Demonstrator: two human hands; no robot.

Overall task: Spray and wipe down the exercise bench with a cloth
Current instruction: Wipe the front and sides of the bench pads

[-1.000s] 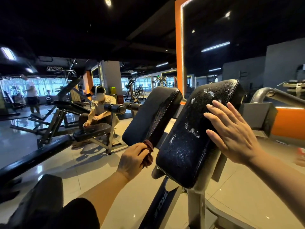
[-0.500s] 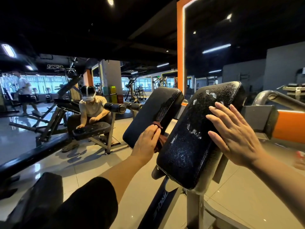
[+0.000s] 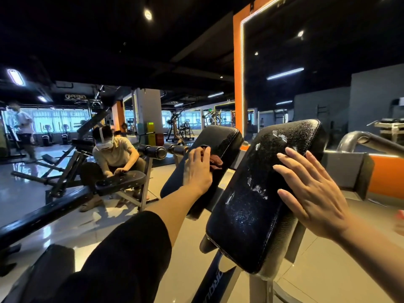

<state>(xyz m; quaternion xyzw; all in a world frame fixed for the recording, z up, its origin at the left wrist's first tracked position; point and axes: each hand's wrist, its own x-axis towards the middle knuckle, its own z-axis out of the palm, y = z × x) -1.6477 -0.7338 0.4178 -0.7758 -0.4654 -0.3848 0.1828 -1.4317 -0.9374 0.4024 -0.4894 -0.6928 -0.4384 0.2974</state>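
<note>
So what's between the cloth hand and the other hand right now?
In the head view, the wet right pad lies between the left hand holding the cloth and the right hand.

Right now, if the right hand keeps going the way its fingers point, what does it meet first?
Nothing new: the right hand already lies flat on the wet right pad, fingers aimed up-left. It would slide along the pad toward the gap before the left pad; depth unclear.

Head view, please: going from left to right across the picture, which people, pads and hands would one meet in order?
Standing person → seated person with a headset → left hand holding the cloth on the left pad → wet right pad → right hand, laid flat → orange wall.
</note>
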